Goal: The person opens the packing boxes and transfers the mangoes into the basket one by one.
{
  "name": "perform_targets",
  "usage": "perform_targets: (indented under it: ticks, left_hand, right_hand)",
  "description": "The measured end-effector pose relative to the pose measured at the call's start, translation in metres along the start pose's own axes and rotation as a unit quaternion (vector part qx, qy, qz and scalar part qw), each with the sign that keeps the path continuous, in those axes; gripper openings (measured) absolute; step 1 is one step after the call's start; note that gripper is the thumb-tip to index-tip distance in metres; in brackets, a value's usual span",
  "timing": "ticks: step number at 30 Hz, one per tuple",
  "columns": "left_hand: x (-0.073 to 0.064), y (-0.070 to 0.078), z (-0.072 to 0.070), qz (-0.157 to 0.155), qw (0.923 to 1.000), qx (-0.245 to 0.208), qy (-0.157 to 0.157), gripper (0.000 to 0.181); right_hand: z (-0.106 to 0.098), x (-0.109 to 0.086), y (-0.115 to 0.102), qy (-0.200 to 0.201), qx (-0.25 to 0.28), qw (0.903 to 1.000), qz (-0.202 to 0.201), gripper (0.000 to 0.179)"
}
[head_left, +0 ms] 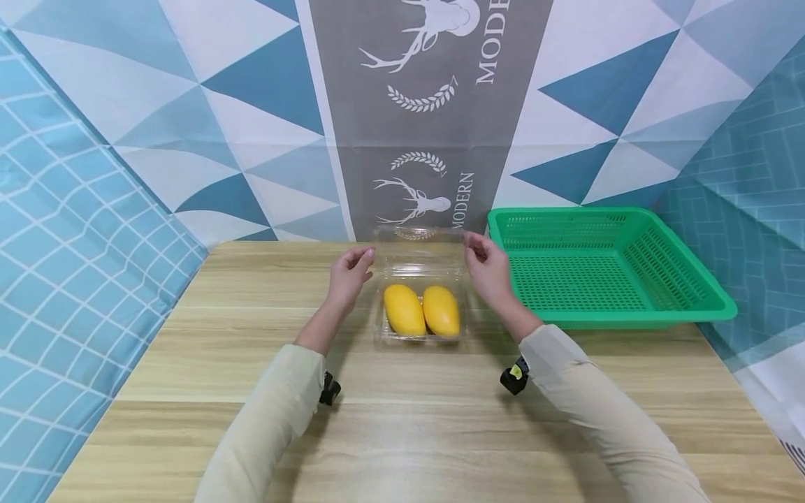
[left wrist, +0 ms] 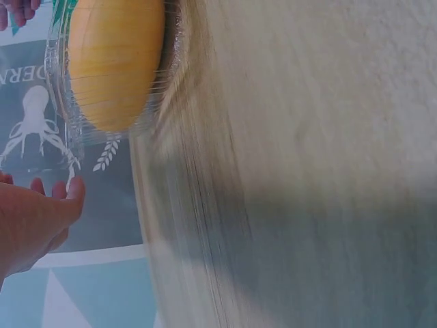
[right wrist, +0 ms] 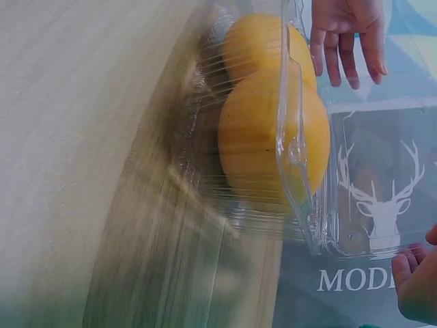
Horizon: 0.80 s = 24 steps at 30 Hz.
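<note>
The fingers of the left hand (head_left: pixel 349 276) are loosely extended and slightly apart, gripping nothing, just beside the left edge of the raised, clear plastic lid (head_left: pixel 420 253). The right hand (head_left: pixel 490 271) has bent fingers at the lid's right edge; whether they pinch it cannot be told. The lid stands up from the back of a clear, rectangular plastic box (head_left: pixel 420 281) on the pale wood-grain table (head_left: pixel 402 433). Inside the box, two smooth, yellow, oval fruits (head_left: pixel 404 310) lie side by side. Near the right hand sits a green, rectangular, mesh-walled plastic basket (head_left: pixel 616 322). Cream sleeves (head_left: pixel 270 419) cover the person's forearms. Behind the table hangs a blue-and-white triangle-patterned cloth (head_left: pixel 264 84) with a grey, deer-printed band (head_left: pixel 428 129).
</note>
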<state>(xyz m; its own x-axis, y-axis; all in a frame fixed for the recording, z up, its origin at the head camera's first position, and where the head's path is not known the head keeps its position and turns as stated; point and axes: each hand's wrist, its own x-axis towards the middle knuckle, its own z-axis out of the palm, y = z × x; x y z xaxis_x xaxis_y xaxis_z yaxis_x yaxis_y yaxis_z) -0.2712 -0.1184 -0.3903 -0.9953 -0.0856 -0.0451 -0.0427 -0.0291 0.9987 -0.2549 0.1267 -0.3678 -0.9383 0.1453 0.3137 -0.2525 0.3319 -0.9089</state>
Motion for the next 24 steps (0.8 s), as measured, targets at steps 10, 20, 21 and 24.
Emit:
perform_targets:
  ticks: [10, 20, 21, 24]
  left_hand:
    - [0.006, -0.003, 0.004, -0.011, 0.9999, -0.006, 0.012, 0.034]
    - [0.011, -0.004, 0.006, -0.015, 0.9998, -0.007, 0.009, 0.032]
    - [0.011, -0.004, 0.006, -0.016, 0.9998, -0.010, 0.008, 0.032]
    - [0.013, -0.006, 0.007, -0.023, 0.9995, -0.023, 0.003, 0.034]
  right_hand:
    - [0.008, 0.005, 0.003, 0.028, 0.014, 0.9994, 0.014, 0.030]
    - [0.014, 0.009, 0.009, 0.029, -0.001, 0.9990, 0.035, 0.033]
    - [0.015, 0.010, 0.010, 0.029, -0.003, 0.9989, 0.036, 0.033]
    - [0.016, 0.011, 0.010, 0.031, -0.006, 0.9988, 0.037, 0.033]
